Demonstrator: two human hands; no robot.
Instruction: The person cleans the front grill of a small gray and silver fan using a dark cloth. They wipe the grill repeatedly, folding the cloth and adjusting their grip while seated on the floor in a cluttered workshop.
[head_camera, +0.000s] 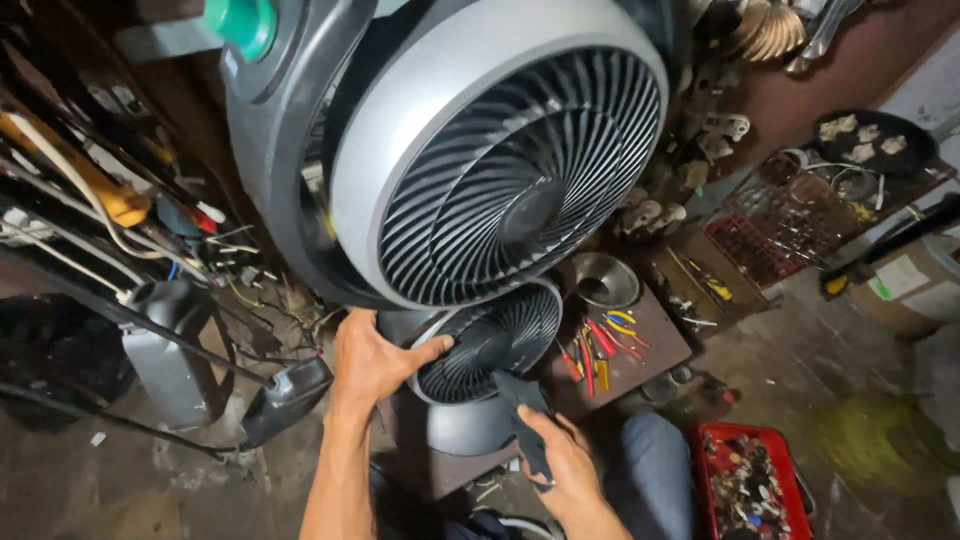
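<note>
A tall grey tower fan leans toward me, its large upper grille (505, 160) filling the top middle and a smaller lower grille (495, 340) beneath it. My left hand (375, 360) grips the silver rim at the left edge of the lower grille. My right hand (565, 465) holds a dark cloth (525, 410) against the bottom of that lower grille. The fan's grey base (460, 430) stands between my hands.
A small wooden table (640, 345) with red-handled screwdrivers and a metal bowl (603, 278) stands right of the fan. A red tray of small parts (745, 485) lies on the floor at lower right. Cables, tools and a grey canister (170, 350) crowd the left side.
</note>
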